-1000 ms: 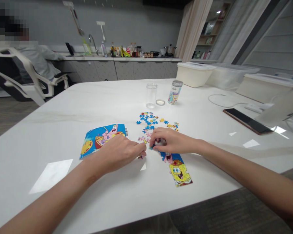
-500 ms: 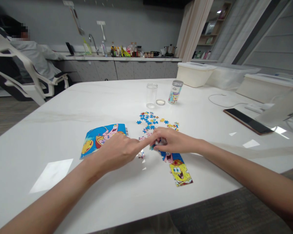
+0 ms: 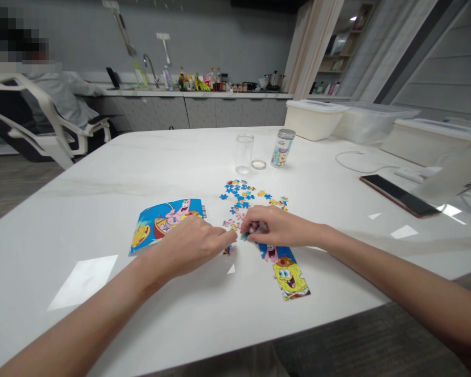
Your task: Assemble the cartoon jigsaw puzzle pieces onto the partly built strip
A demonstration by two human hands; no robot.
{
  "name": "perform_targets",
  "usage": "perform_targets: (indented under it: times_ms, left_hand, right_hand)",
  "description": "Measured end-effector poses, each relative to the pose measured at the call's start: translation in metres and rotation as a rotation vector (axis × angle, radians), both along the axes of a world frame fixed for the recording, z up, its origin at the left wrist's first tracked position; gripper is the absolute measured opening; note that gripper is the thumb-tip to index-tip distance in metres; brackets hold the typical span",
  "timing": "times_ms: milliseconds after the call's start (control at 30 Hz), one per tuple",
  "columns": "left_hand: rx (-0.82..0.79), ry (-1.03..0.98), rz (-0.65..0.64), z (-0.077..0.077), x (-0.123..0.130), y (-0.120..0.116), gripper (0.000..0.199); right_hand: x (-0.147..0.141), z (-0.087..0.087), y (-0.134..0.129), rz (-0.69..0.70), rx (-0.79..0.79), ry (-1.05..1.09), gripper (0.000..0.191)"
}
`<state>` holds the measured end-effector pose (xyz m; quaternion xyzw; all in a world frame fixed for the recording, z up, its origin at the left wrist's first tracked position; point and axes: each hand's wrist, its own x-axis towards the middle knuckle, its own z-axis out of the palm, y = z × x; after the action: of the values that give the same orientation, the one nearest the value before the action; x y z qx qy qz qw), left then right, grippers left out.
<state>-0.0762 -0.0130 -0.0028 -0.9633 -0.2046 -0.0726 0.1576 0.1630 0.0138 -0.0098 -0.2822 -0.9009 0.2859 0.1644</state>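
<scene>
On a white tabletop point(image 3: 168, 319), a joined puzzle strip point(image 3: 287, 275) slants lengthwise from the curled right hand point(image 3: 270, 226) toward the near edge, the curled left hand point(image 3: 194, 241) farther off, either's grip unclear.

On the white bench point(image 3: 172, 324), the person's right hand point(image 3: 278, 225) curls over the top of a partly joined puzzle strip point(image 3: 290, 280) near the front edge, its fingers down at a small teal piece point(image 3: 244, 237); whether they grip it is unclear. The left hand point(image 3: 194, 242) is just beside, its fingers above another small piece point(image 3: 227, 251), its back partly hiding a blue picture sheet point(image 3: 168, 217) toward the left edge. Loose puzzle pieces point(image 3: 239, 198) lie beyond the hands; nearer the far edge stand a clear jar point(image 3: 244, 152) and a printed jar point(image 3: 282, 149), with a flat lid point(image 3: 258, 164) between. A phone point(image 3: 398, 195) lies toward the right edge, storage boxes point(image 3: 316, 121) at the far right corner.
</scene>
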Motion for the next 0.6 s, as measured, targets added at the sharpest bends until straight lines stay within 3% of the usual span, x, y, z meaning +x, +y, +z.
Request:
perform_targets:
  times_ms: [233,600]
  left_hand:
    - [0.066,0.05,0.085,-0.0051,0.001,0.0015,0.012]
    - [-0.003,0.063,0.03,-0.0022,0.0011,-0.0003,0.023]
  right_hand:
    - [0.0003,-0.0012,-0.001,0.014,0.017,-0.002,0.012]
    - [-0.001,-0.0011,-0.002,0.015,0.037,0.032,0.017]
